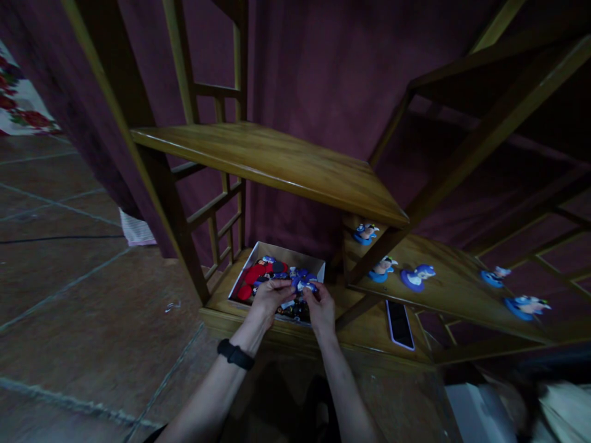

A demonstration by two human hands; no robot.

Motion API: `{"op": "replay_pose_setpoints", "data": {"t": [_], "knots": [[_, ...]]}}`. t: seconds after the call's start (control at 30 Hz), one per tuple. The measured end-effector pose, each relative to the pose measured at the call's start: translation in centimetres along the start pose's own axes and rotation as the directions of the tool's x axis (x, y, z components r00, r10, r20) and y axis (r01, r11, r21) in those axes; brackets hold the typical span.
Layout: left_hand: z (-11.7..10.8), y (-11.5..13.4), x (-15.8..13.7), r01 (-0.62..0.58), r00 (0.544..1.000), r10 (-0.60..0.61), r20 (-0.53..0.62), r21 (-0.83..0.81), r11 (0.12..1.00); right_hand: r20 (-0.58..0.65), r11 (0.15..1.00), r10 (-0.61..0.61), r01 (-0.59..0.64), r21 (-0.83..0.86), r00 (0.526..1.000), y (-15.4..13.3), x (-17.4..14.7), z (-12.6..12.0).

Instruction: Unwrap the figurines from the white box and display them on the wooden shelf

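My left hand point(271, 299) and my right hand point(321, 307) meet over an open cardboard box point(244, 271). Between their fingertips is a small purple-and-white figurine point(305, 283), pinched from both sides. Red-based figurines point(257, 271) fill the left part of the box, and darker ones point(292, 311) lie toward its front. My fingers and the held piece cover some of the contents. A black band circles my left wrist.
The box sits on the low board of a wooden shelf unit point(277, 161). On a board to the right stand several figurines, among them a purple one point(417, 277) and a blue-based one point(526, 306). A phone point(399, 325) lies below them. A slanted post point(392, 246) rises right of the box.
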State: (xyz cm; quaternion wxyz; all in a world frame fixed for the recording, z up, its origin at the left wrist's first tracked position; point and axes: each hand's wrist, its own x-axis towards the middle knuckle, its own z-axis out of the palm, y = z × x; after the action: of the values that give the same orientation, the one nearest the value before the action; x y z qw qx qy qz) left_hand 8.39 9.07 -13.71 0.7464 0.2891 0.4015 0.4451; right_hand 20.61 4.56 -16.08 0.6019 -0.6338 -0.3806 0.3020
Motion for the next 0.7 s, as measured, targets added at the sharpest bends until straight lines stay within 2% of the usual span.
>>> {"op": "replay_pose_setpoints", "data": {"t": [0.13,0.23,0.33,0.53,0.7], "knots": [[0.18,-0.5,0.37,-0.055,0.998,0.056,-0.027,0.065,0.996,0.023,0.983,0.125,-0.127,0.133,0.992,0.03,-0.15,0.22],[0.31,-0.65,0.55,-0.083,0.995,0.089,-0.055,0.111,0.99,0.044,0.961,0.164,-0.169,0.217,0.986,-0.17,-0.26,0.28],[0.23,-0.59,0.46,-0.084,0.996,0.088,-0.035,0.112,0.99,0.033,0.979,0.117,-0.121,0.162,0.993,-0.32,-0.29,0.11],[-0.26,-0.44,0.35,-0.083,0.996,0.084,0.0,0.107,0.991,0.035,0.996,-0.045,0.048,-0.075,0.998,0.18,-0.2,-0.41],[-0.46,-0.76,0.6,-0.112,0.994,0.113,0.005,0.182,0.977,0.06,0.991,-0.051,0.058,-0.117,0.997,0.58,-0.09,-0.54]]}}
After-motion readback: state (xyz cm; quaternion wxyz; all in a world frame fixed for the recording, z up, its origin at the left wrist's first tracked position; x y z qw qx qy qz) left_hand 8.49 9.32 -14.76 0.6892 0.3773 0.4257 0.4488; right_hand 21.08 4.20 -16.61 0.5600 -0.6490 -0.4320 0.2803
